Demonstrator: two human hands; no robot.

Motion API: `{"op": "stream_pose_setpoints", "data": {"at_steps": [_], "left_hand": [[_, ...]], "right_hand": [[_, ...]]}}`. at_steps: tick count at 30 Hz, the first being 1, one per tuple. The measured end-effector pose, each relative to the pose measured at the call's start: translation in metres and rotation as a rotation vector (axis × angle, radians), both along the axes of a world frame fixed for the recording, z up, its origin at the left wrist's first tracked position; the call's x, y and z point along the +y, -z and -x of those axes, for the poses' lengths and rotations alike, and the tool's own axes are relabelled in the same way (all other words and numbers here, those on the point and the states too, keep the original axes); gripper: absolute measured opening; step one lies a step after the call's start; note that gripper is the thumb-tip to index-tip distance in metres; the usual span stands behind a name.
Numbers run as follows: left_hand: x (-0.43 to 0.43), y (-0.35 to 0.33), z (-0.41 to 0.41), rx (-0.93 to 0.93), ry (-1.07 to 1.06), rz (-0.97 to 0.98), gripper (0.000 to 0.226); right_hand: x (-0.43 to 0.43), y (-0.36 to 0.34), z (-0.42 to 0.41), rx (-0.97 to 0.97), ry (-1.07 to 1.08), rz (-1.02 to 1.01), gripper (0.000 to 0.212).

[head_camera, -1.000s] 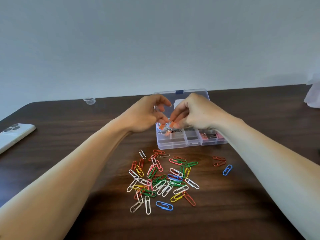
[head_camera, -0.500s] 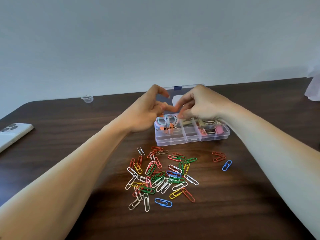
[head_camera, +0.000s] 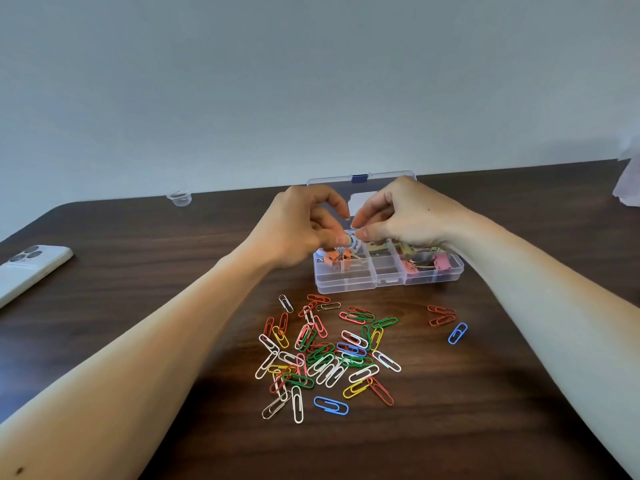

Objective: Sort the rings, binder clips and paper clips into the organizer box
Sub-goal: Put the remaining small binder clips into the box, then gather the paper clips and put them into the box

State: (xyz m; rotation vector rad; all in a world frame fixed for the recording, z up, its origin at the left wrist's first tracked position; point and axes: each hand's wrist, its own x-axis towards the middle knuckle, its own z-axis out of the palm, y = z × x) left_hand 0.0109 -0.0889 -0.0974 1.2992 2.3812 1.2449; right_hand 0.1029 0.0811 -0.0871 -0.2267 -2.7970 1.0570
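Organizer box (head_camera: 388, 282), clear hard plastic with its lid (head_camera: 360, 178) lying open behind, sits on the dark wood-grain table (head_camera: 138, 271) just beyond the paper clips (head_camera: 329, 355), a loose heap of glossy coloured wire loops. My left hand (head_camera: 294, 230) and right hand (head_camera: 405, 216) meet over the box's left end, fingers curled, fingertips pinching what looks like a small pale ring (head_camera: 354, 241) between them. Orange binder clips (head_camera: 334, 256) lie in the compartments just below, and pink binder clips (head_camera: 441, 262) fill the right end.
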Motion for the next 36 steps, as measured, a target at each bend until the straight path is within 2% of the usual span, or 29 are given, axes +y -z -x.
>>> {"op": "stream_pose_setpoints", "data": {"at_steps": [7, 13, 22, 27, 29, 31, 33, 36], "left_hand": [[-0.003, -0.002, 0.008, 0.144, -0.033, 0.102, 0.018], [-0.004, 0.000, 0.007, 0.227, 0.004, 0.258, 0.011], [-0.027, -0.003, 0.006, 0.181, -0.053, 0.152, 0.014], [-0.063, 0.002, -0.017, 0.239, -0.126, 0.203, 0.023], [-0.082, 0.009, -0.027, 0.210, -0.106, 0.245, 0.032], [-0.100, 0.017, -0.038, 0.179, -0.064, 0.350, 0.063], [-0.113, 0.023, -0.048, 0.164, -0.019, 0.483, 0.096], [-0.118, 0.026, -0.064, 0.138, 0.041, 0.599, 0.119]], "right_hand": [[0.000, 0.002, 0.001, -0.004, -0.021, -0.058, 0.005], [-0.007, 0.005, 0.004, -0.047, -0.102, -0.154, 0.006], [-0.014, 0.003, -0.004, -0.012, -0.070, -0.125, 0.001], [-0.014, -0.002, -0.041, 0.011, -0.027, -0.117, 0.006], [-0.010, 0.000, -0.061, 0.005, -0.016, -0.137, 0.005], [-0.006, 0.004, -0.083, -0.035, -0.018, -0.141, 0.008], [-0.003, 0.009, -0.102, -0.094, -0.007, -0.178, 0.023], [0.000, 0.013, -0.118, -0.193, 0.023, -0.296, 0.043]]}}
